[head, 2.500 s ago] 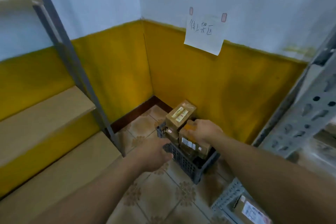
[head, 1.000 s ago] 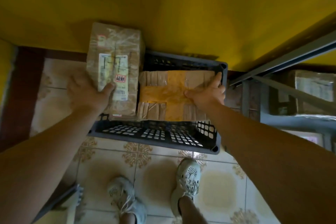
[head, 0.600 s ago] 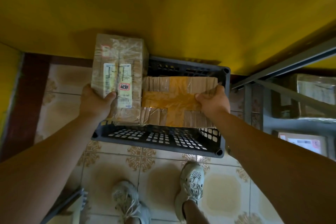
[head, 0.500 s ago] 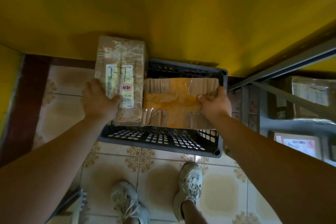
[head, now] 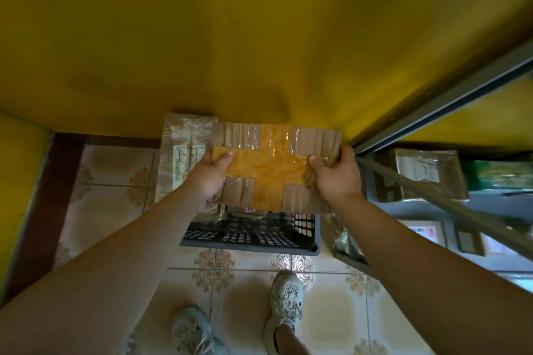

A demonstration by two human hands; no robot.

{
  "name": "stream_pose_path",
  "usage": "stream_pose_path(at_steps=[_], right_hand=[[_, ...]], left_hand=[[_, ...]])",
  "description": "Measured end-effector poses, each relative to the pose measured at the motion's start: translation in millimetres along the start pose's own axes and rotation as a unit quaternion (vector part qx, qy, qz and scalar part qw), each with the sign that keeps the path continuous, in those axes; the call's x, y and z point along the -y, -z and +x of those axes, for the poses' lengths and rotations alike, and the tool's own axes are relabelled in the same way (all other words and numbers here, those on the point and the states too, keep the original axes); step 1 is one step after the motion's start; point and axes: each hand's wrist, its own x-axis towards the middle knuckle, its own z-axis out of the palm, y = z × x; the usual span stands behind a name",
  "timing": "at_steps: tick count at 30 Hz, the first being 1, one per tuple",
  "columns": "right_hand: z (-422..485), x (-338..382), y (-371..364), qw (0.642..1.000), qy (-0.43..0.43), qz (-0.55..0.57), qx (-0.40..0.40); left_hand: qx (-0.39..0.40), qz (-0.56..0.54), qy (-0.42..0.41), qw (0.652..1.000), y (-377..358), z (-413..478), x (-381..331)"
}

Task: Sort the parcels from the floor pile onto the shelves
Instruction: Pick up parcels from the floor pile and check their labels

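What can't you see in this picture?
Head view:
- Inside the crate: mostly covered by the held parcel.
- Fingers of the left hand and right hand: mostly under that parcel.
- Label on the left parcel: blurred, partly behind the left hand.
- Left shoe: cut by the bottom edge.

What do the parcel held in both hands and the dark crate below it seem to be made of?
The parcel: seemingly brown cardboard under glossy clear tape and a yellow-orange tape cross; wrinkles and sheen show it. The crate: probably rigid, matte dark plastic, given its moulded grid holes.
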Motion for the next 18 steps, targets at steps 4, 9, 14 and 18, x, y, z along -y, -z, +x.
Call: stream_pose_path(at_steps=[4,9,14,18], right_hand=[[-35.7,34.8,20.0,0.998,0.0,0.05,0.024],[-90.4,78.6,39.3,0.989,-0.06,0.131,0.019],[-145.1,117.2,54.8,0.991,-0.048,0.126,0.006],[-189.0,149.6,62.1,0.993,-0.008,0.12,0.003]], left_hand=[[0.006,-0.032,0.006,0.999,25.2,-57.5,-17.6],[0.025,-0.227,0.08,0.97,72.1,-130.0,-26.7],[-0.003,-0.221,0.04,0.974,105.2,-205.6,-34.6],[-0.018,-0.234,-0.017,0.972,132.0,-258.6,-40.1]])
